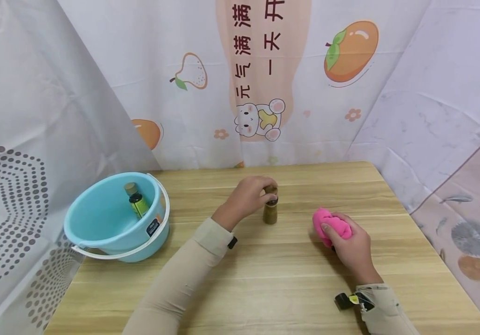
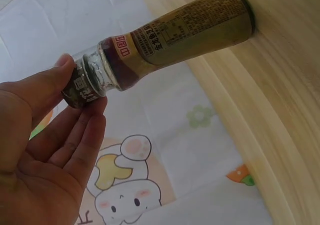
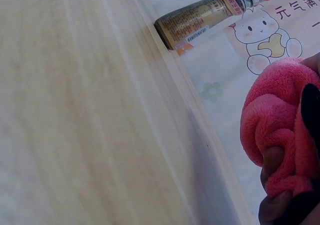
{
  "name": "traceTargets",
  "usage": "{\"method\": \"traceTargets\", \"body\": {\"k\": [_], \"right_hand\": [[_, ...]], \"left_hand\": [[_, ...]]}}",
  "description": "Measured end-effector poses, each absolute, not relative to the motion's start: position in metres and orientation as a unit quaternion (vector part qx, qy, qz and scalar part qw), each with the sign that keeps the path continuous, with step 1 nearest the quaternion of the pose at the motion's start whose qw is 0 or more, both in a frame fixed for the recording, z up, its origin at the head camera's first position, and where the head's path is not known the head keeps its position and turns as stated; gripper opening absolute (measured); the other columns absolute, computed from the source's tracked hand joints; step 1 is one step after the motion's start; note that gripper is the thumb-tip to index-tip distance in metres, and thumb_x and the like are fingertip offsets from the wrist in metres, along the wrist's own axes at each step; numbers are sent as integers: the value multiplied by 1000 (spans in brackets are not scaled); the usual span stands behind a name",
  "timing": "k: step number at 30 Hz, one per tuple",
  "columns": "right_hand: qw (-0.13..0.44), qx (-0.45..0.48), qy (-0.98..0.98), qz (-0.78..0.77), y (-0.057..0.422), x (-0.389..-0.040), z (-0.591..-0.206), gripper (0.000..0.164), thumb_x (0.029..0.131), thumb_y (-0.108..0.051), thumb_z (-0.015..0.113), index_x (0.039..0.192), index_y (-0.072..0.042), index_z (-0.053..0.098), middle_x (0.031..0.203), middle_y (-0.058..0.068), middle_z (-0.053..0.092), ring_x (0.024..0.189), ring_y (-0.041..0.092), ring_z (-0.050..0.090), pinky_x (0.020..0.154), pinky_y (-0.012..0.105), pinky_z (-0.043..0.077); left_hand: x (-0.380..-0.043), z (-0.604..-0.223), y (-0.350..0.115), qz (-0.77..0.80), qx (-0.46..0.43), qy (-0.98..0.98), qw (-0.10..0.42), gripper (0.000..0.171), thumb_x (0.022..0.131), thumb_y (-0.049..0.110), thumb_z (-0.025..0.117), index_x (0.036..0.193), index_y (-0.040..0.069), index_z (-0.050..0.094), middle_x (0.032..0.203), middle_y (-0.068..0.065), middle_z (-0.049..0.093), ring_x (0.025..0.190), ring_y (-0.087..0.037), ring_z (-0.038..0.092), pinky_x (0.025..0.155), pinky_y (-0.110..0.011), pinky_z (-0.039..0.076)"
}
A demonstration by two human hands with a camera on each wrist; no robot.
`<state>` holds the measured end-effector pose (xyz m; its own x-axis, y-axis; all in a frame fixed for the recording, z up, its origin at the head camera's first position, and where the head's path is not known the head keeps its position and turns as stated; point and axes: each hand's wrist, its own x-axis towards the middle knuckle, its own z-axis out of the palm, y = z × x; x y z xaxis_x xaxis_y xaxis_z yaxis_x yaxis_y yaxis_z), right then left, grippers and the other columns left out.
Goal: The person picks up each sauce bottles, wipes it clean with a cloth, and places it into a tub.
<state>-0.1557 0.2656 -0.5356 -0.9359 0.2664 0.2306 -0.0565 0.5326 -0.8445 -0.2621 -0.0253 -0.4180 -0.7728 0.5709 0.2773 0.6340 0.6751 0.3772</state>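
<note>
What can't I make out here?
- Head: base of the green-labelled bottle, behind the near wall of the blue bucket.
- Head: that bottle's label print, too small.
- Left wrist: left hand, partly cut off by left edge.
- Right wrist: right hand, partly cut off by right edge.

Bottle (image 2: 170,42) is showing clear, glossy glass at the neck; label (image 2: 215,22) is looking smooth, paper or film unclear. Cloth (image 3: 275,102) is reading plush, matt, rough-piled. Table (image 1: 290,293) is showing smooth wood grain. Bucket (image 1: 95,214) is looking like smooth, semi-gloss plastic, handle (image 1: 167,211) likewise. Backdrop (image 1: 181,111) is appearing smooth, creased. Sleeves (image 1: 181,274) are looking like matt fabric.
</note>
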Motion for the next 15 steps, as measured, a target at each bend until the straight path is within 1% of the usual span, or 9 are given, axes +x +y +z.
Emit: {"method": "traceTargets", "body": {"k": [7, 12, 15], "right_hand": [[163, -60, -861, 478, 262, -156, -537, 44, 93, -40, 79, 130, -18, 71, 116, 10, 74, 90, 7, 61, 71, 13, 54], [157, -58, -861, 481, 261, -156, -536, 46, 93, -41, 78, 131, -18, 70, 119, 10, 73, 91, 9, 61, 71, 13, 54], [166, -43, -860, 481, 260, -156, -532, 44, 92, -39, 80, 130, -19, 71, 116, 10, 73, 90, 10, 61, 68, 15, 56]], "left_hand": [[-254, -421, -43, -263, -322, -906, 84, 27, 91, 27, 82, 115, 15, 74, 101, 6, 75, 92, -6, 69, 84, -27, 58], [-246, -421, -53, -282, -320, -900, 91, 33, 91, 26, 82, 120, 14, 71, 106, 3, 77, 95, -8, 71, 86, -28, 59], [-240, -421, -57, -292, -317, -898, 91, 36, 91, 26, 82, 123, 14, 69, 108, 2, 77, 97, -9, 72, 88, -29, 59]]}}
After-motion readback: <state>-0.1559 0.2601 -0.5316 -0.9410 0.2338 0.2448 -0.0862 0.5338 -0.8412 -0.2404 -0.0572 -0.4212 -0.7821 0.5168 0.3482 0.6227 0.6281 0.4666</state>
